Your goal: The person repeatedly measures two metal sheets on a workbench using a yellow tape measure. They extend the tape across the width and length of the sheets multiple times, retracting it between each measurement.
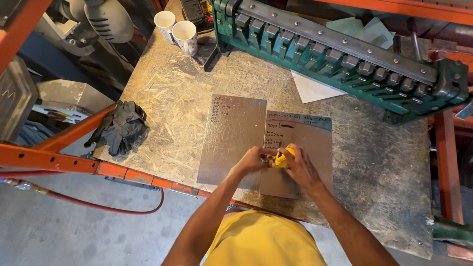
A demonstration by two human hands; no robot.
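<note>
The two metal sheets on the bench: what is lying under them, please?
The metal sheets rest on a chipboard benchtop. Both hands, left hand and right hand, cover part; anything beneath is hidden.

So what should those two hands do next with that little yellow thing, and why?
Probably lower the yellow tool onto the metal sheet. Both the left hand and right hand grip it together just above the sheets, which lie flat on the workbench.

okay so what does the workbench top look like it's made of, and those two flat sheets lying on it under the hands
The workbench top looks like oriented strand board: pale wood flakes pressed at random angles, rough and unfinished. The left sheet and the right sheet look like thin sheet metal, dull grey with a faint matte sheen, probably galvanised steel or aluminium; which one cannot be told.
</note>
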